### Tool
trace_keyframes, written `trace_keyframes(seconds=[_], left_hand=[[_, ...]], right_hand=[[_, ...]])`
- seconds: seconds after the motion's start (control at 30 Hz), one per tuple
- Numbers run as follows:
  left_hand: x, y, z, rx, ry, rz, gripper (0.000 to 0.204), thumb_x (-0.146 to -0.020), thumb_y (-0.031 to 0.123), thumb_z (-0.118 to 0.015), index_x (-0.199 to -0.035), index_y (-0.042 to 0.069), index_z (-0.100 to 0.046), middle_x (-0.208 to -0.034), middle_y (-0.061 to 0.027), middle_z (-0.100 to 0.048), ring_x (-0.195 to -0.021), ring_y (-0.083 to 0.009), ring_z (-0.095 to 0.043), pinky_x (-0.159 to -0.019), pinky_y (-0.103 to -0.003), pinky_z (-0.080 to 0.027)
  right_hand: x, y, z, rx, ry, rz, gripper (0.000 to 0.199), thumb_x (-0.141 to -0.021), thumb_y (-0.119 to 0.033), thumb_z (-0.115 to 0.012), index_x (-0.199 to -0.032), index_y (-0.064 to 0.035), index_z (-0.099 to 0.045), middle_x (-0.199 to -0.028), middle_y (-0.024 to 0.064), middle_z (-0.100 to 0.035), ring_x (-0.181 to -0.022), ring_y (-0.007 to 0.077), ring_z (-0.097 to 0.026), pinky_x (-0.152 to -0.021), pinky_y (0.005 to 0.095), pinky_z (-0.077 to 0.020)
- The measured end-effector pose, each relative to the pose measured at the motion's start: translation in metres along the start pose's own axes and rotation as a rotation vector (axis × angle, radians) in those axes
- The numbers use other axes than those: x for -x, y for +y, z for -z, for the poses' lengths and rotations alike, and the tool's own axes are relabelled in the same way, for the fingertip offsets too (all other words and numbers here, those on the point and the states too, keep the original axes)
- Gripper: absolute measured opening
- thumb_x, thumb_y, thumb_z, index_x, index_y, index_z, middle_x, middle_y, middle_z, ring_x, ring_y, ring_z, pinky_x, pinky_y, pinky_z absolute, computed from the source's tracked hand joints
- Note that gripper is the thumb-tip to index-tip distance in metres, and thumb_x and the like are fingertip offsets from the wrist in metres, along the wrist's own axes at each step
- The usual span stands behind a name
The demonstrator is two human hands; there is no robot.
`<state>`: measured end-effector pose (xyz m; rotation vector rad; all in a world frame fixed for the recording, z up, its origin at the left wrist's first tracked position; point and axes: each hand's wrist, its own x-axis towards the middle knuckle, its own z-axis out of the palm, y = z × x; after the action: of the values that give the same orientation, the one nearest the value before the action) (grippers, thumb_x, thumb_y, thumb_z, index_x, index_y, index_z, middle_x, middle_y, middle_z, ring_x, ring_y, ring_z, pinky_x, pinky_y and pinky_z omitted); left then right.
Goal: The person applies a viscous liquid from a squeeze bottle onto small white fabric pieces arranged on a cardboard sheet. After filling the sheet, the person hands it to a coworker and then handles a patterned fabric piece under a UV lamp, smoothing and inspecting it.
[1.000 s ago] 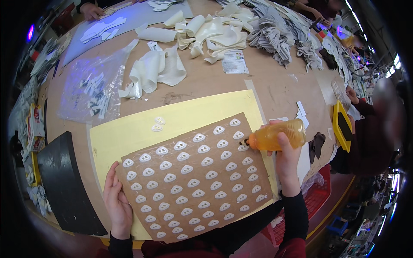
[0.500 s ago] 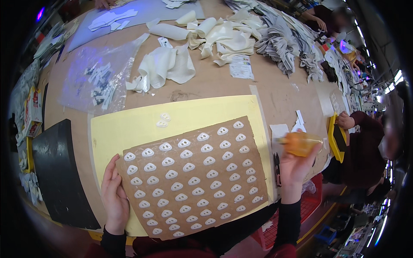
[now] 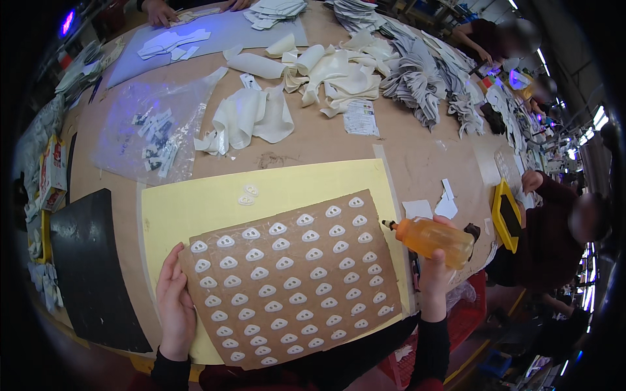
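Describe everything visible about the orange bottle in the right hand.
The orange bottle is translucent, plastic-looking and amber, with a thin dark-tipped nozzle pointing left toward the brown cardboard sheet. It lies almost level, held in the air by the right hand gripping from below, just past the right edge of the yellow sheet. It touches only that hand.

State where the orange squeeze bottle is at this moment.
In the head view the orange squeeze bottle is held in the right hand, lower right, just beyond the brown card.
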<state>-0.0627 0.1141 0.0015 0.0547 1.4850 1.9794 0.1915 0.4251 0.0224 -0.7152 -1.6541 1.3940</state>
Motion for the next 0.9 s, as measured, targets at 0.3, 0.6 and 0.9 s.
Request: trace_keyframes(seconds=[0.3,0.6,0.9], left_hand=[[0.003,0.002,-0.001,-0.021,0.023,0.004,0.049,-0.097,0.008,-0.038,-0.144,-0.004,-0.032,-0.142,-0.0171,-0.044,-0.131,-0.0182,-0.042,-0.11,-0.03,-0.031],[0.002,0.001,-0.001,-0.011,0.015,-0.001,0.049,-0.096,0.004,-0.035,-0.143,-0.005,-0.032,-0.142,-0.0184,-0.045,-0.131,-0.0186,-0.044,-0.11,-0.03,-0.031],[0.003,0.004,-0.003,-0.027,0.021,0.015,0.049,-0.096,0.006,-0.037,-0.143,-0.004,-0.033,-0.141,-0.0165,-0.045,-0.131,-0.018,-0.043,-0.109,-0.03,-0.032]], right_hand=[[0.004,0.007,-0.02,0.059,-0.129,-0.012,0.064,-0.08,-0.031,-0.079,-0.127,0.0004,-0.048,-0.12,0.0165,-0.06,-0.111,0.0239,-0.059,-0.096,0.0348,-0.0477],[0.002,0.007,-0.022,0.086,-0.104,-0.029,0.062,-0.081,-0.03,-0.078,-0.126,0.0009,-0.049,-0.119,0.0164,-0.061,-0.109,0.0231,-0.06,-0.095,0.034,-0.0486],[0.003,0.006,-0.026,0.061,-0.165,-0.056,0.062,-0.081,-0.029,-0.078,-0.127,0.0016,-0.048,-0.12,0.0171,-0.061,-0.11,0.0237,-0.06,-0.095,0.0343,-0.0487]])
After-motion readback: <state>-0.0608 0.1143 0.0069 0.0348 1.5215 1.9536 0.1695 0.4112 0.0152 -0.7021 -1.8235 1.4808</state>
